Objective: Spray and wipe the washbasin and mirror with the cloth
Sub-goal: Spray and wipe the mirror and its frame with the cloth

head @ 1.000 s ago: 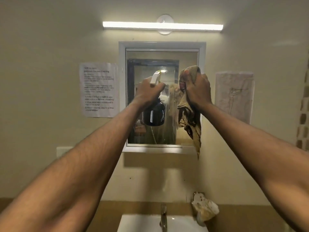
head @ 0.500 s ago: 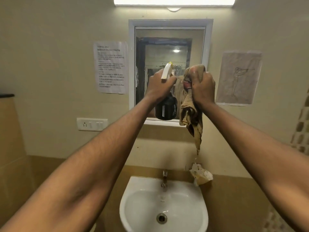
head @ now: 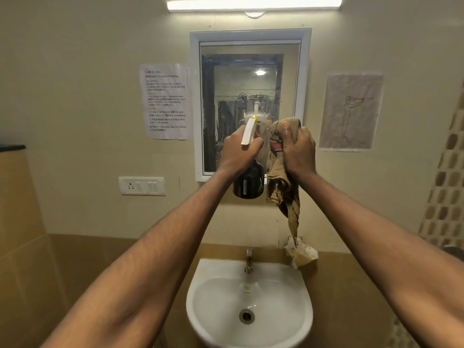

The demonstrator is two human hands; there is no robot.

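Mirror [head: 248, 79] upper glass open; tap [head: 248, 263] obstructs the washbasin [head: 221, 295] rear.

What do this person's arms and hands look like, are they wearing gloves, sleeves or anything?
Both arms are bare as far up as the view shows: no sleeves visible. The left hand and right hand wear no gloves. No watch, bracelet or ring shows. Fine hair covers the forearms.

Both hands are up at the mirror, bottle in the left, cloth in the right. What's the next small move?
Probably press the cloth in the right hand onto the mirror and wipe: the left hand already aims the spray bottle at the glass, which looks hazy near the nozzle.
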